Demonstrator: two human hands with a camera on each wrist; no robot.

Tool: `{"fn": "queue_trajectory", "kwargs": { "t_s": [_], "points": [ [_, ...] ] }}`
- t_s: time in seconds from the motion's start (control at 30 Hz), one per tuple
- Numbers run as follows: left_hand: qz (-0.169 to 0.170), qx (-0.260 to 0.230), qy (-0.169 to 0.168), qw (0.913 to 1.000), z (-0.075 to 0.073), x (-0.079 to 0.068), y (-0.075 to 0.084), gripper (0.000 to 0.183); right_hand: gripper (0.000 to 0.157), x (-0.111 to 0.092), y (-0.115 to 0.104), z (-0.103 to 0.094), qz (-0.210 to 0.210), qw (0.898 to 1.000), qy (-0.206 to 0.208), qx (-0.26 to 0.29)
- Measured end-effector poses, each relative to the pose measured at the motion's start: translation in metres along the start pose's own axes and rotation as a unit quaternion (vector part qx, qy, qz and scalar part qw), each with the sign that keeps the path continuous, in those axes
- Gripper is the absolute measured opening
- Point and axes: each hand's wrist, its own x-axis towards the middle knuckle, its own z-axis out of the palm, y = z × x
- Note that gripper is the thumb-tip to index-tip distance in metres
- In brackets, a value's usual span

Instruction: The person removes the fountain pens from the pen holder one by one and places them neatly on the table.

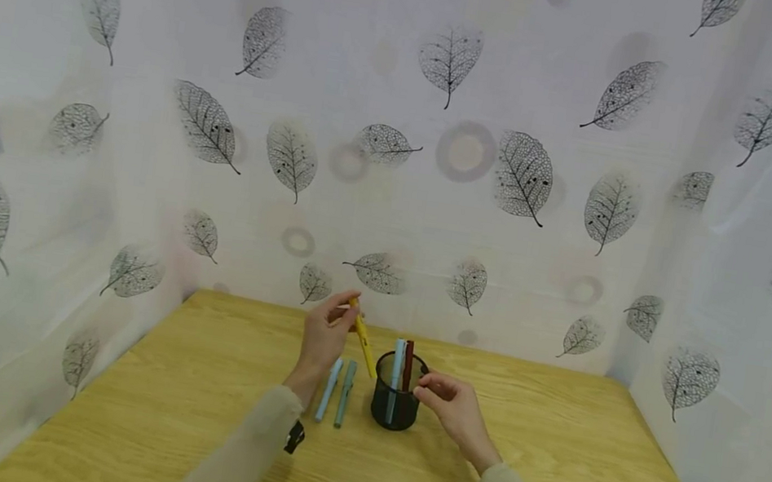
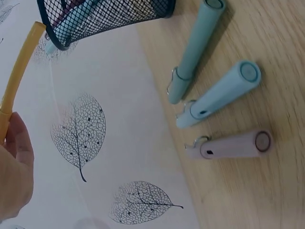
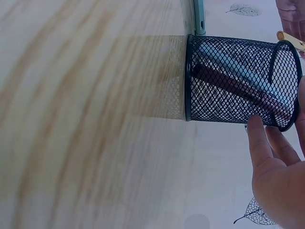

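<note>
I see leaf-print sheeting (image 1: 374, 219) behind the wooden table (image 1: 565, 439). Left hand (image 1: 326, 333) pinches the yellow pen (image 1: 364, 345); right hand (image 1: 457, 407) holds the cup (image 1: 380, 403).

Beneath the left hand (image 1: 325, 337) and the right hand (image 1: 457, 407) we have a flat, yellowish-brown, wood-grained table (image 1: 551, 437). Past both hands we see a pale, whitish, lightly creased sheet (image 1: 354, 47) standing upright, printed with dark oval skeleton leaves (image 1: 524, 176) and faint greyish circles (image 1: 467, 152). Left of the left hand and right of the right hand, we find similar leaf-printed sheeting.
</note>
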Motion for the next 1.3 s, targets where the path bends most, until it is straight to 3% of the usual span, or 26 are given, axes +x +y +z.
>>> {"fn": "queue_trajectory", "kwargs": {
  "t_s": [0.27, 0.5, 0.7, 1.0, 1.3],
  "points": [
    [-0.025, 0.011, -0.012, 0.9995, -0.012, -0.002, -0.002, 0.021, 0.027, 0.001, 0.002, 0.0, -0.009, 1.0, 0.003, -0.006],
    [-0.034, 0.023, -0.028, 0.9988, -0.026, -0.003, -0.014, 0.023, 0.023, 0.0, 0.002, 0.0, -0.007, 1.0, 0.003, -0.004],
    [-0.056, 0.007, -0.042, 0.9975, -0.036, 0.0, -0.02, 0.03, 0.023, -0.001, 0.001, 0.0, -0.01, 1.0, 0.002, -0.007],
    [-0.085, 0.001, -0.089, 0.9924, -0.046, 0.004, -0.02, 0.05, 0.024, -0.002, -0.001, 0.0, -0.005, 1.0, 0.006, -0.005],
    [-0.087, 0.0, -0.102, 0.991, -0.054, 0.0, -0.026, 0.051, 0.026, 0.0, 0.002, -0.001, 0.003, 1.0, 0.003, -0.002]
  ]
}}
